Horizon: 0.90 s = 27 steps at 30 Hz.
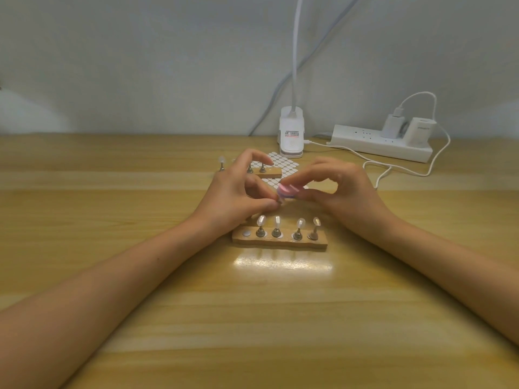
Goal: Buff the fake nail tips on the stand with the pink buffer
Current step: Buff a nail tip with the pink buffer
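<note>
Two bare forearms come in from the lower corners of the frame over a pale wooden table [280, 327], which carries a patch of lamp glare just in front of the near stand [280, 240]. This wooden strip holds four clear nail tips [261, 220] upright on metal pegs. Its leftmost place shows only a bare disc, probably the seat of the peg now in hand.

Just above the stand, at mid-frame, the left hand [233, 192] pinches a small peg [279, 202] between thumb and curled fingers, lifted free so the tip can be steadied and turned. The tip itself is hidden. The right hand [345, 186] grips the pink buffer [289, 190] between thumb and fingertips, its end laid over the top of that peg, seemingly mid-stroke.

Behind the hands lie a white sticker sheet [283, 164] and a far stand [269, 172] with a few bare pegs. One more tipped peg [222, 164] stands alone to the left.

Farther back, right of centre, a white lamp base [292, 133] sits at the table edge, next to a power strip [379, 141] with chargers and a looping cable [407, 169], against a plain grey wall [140, 66].
</note>
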Tool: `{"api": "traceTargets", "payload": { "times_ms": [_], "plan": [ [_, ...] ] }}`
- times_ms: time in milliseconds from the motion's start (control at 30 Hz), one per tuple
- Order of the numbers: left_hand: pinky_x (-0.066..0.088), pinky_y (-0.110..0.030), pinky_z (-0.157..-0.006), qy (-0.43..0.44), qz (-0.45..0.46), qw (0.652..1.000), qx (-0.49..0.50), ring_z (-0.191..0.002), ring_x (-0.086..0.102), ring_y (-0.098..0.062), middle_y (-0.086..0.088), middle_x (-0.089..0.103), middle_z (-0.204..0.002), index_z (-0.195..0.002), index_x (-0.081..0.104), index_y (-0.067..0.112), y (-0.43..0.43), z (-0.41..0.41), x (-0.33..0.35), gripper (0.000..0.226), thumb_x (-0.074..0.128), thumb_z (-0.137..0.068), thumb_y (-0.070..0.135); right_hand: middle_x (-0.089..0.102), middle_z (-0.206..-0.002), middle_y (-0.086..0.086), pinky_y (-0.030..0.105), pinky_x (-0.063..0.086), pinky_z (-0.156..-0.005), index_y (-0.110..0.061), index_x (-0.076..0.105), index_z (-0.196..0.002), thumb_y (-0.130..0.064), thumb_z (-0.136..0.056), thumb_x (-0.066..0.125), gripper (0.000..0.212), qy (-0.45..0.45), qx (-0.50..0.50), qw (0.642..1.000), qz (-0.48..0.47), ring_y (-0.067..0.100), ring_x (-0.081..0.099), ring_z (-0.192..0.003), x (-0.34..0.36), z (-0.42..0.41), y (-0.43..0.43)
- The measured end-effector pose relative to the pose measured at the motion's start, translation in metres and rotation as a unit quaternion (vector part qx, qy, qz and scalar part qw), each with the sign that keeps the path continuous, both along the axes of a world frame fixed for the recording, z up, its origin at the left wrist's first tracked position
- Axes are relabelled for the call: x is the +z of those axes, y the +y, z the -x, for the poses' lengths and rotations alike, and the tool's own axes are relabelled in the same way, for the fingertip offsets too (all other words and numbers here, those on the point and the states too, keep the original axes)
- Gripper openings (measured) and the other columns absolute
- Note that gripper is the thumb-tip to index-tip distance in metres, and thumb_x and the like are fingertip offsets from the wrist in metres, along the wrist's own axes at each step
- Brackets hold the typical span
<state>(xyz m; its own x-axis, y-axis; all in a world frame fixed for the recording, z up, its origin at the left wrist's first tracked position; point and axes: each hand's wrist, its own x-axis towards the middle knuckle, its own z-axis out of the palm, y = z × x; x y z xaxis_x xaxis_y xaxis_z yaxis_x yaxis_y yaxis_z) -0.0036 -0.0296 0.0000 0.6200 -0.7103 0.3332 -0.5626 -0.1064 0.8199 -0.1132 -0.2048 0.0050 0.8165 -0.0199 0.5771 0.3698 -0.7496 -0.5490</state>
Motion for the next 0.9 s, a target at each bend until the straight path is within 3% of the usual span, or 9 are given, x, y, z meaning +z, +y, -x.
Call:
{"api": "traceTargets", "payload": {
  "times_ms": [100,200,300,400,467,567,667,767,900],
  "plan": [
    [0.046,-0.006,-0.067,0.004,0.0,1.0,0.003,-0.073,0.071,-0.003,0.004,0.076,-0.074,-0.121,0.053,0.015,-0.0003,-0.0003,-0.0003,0.054,0.085,-0.077,0.011,0.072,-0.091,0.003,0.032,0.053,-0.081,-0.011,0.079,-0.099,-0.01,-0.082,0.078,0.018,-0.005,0.024,0.999,0.038,0.015,0.068,-0.085,-0.0007,0.0003,0.0027],
    [0.046,-0.006,-0.069,-0.002,-0.006,1.0,0.001,-0.073,0.071,-0.003,0.005,0.075,-0.073,-0.121,0.053,0.016,-0.0002,-0.0001,0.0,0.054,0.084,-0.078,0.008,0.073,-0.093,0.0,0.04,0.053,-0.082,-0.012,0.079,-0.099,-0.013,-0.083,0.077,0.016,0.002,0.003,1.0,-0.007,0.015,0.068,-0.087,0.0,0.0006,0.0015],
    [0.045,-0.006,-0.069,0.001,-0.003,1.0,0.002,-0.074,0.071,-0.003,0.004,0.076,-0.074,-0.121,0.053,0.016,0.0,0.0002,0.0001,0.054,0.085,-0.078,0.014,0.072,-0.093,0.005,0.038,0.053,-0.08,-0.011,0.079,-0.101,-0.014,-0.083,0.076,0.018,-0.005,0.024,0.999,0.04,0.017,0.067,-0.087,-0.0006,0.001,0.0039],
    [0.046,-0.006,-0.07,0.002,-0.004,1.0,0.0,-0.073,0.071,-0.003,0.005,0.076,-0.073,-0.121,0.053,0.016,0.0003,0.0012,0.0008,0.055,0.085,-0.077,0.013,0.072,-0.096,0.006,0.04,0.053,-0.082,-0.012,0.078,-0.102,-0.013,-0.082,0.076,0.02,0.001,0.008,1.0,0.007,0.016,0.067,-0.089,0.0007,0.0011,0.002],
    [0.046,-0.007,-0.069,0.013,0.001,1.0,0.0,-0.073,0.071,-0.002,0.006,0.075,-0.072,-0.121,0.053,0.016,0.0005,0.0012,0.0008,0.057,0.086,-0.075,0.019,0.072,-0.097,0.007,0.038,0.054,-0.082,-0.009,0.078,-0.101,-0.009,-0.081,0.077,0.02,-0.009,0.029,0.998,0.051,0.018,0.068,-0.091,-0.0003,0.0011,0.0036],
    [0.047,-0.012,-0.071,0.012,-0.008,1.0,0.001,-0.073,0.071,-0.003,0.005,0.076,-0.074,-0.121,0.053,0.016,0.0004,0.0008,0.0009,0.055,0.086,-0.077,0.014,0.072,-0.098,0.006,0.037,0.054,-0.084,-0.01,0.078,-0.102,-0.008,-0.082,0.076,0.02,-0.002,0.01,1.0,0.018,0.016,0.067,-0.092,0.0,0.0004,0.0028],
    [0.047,-0.009,-0.069,0.013,-0.003,1.0,0.002,-0.072,0.071,-0.003,0.005,0.075,-0.073,-0.121,0.053,0.015,0.0002,0.0007,0.0008,0.057,0.086,-0.076,0.017,0.072,-0.098,0.007,0.034,0.055,-0.084,-0.008,0.079,-0.1,-0.007,-0.08,0.078,0.02,-0.011,0.031,0.998,0.056,0.018,0.068,-0.091,-0.001,0.0004,0.0036],
    [0.047,-0.009,-0.067,0.01,-0.009,1.0,0.002,-0.071,0.07,-0.002,0.004,0.075,-0.073,-0.12,0.053,0.015,-0.0003,0.0009,0.0009,0.053,0.085,-0.077,0.012,0.073,-0.098,0.004,0.038,0.053,-0.084,-0.01,0.079,-0.101,-0.009,-0.082,0.077,0.019,0.001,0.006,1.0,0.011,0.016,0.067,-0.091,0.0005,0.0005,0.0019],
    [0.048,-0.01,-0.064,0.025,-0.004,1.0,0.005,-0.068,0.07,-0.002,0.005,0.075,-0.073,-0.118,0.053,0.014,0.0004,0.001,0.0012,0.054,0.086,-0.076,0.017,0.073,-0.098,0.007,0.037,0.054,-0.083,-0.008,0.078,-0.1,-0.007,-0.08,0.078,0.02,-0.006,0.024,0.998,0.053,0.018,0.069,-0.09,-0.0007,0.0006,0.0036]
  ]
}}
